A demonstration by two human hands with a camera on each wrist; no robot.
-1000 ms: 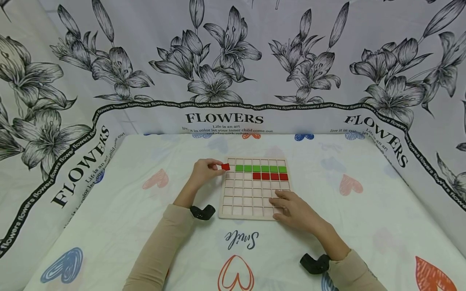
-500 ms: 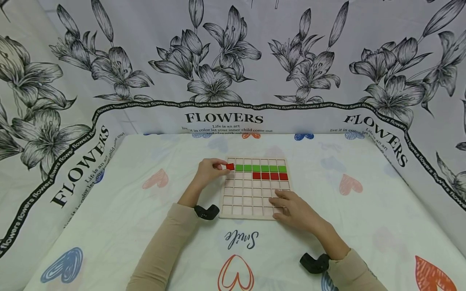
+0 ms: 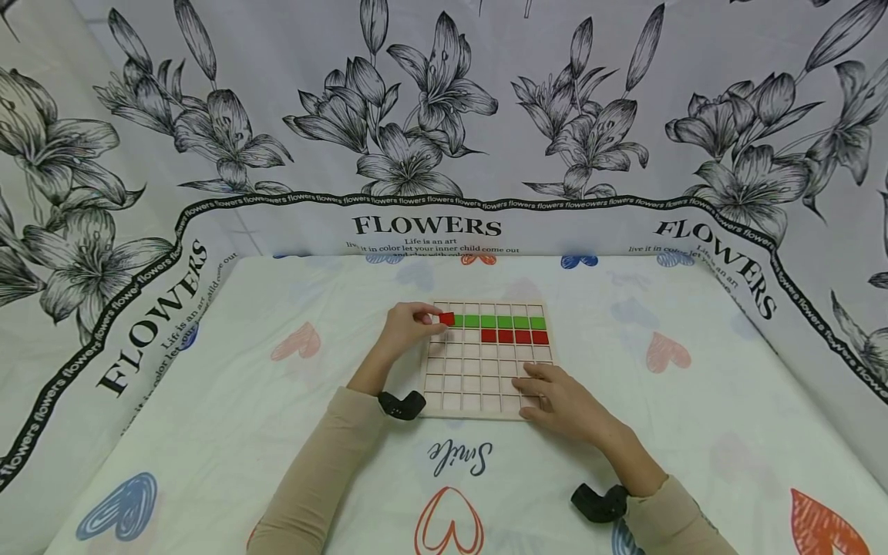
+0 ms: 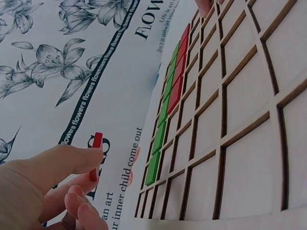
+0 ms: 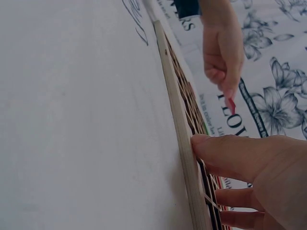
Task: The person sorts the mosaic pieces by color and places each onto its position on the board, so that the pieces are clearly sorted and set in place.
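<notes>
My left hand point(image 3: 409, 327) pinches a small square red tile point(image 3: 447, 318) between thumb and fingertips. In the left wrist view the held tile point(image 4: 97, 141) is seen edge-on, raised above the grid. Below it lies a light wooden grid board point(image 3: 472, 387). A row of green tiles point(image 3: 489, 321) fills cells near its far side. Several red tiles point(image 3: 516, 336) sit in the right part of the neighbouring row. My right hand point(image 3: 569, 402) rests on the board's near right corner, fingers spread over the cells. Its thumb point(image 5: 211, 143) touches the wooden rim in the right wrist view.
A white cloth with printed hearts point(image 3: 669, 352) covers the table around the board. Behind it hangs a white curtain point(image 3: 444, 223) with flower drawings and lettering. Black wrist-worn devices point(image 3: 402, 405) hang beside both wrists.
My left hand has moved right with the red tile, from the board's left edge to over the left end of the green row. The right hand stays where it was.
</notes>
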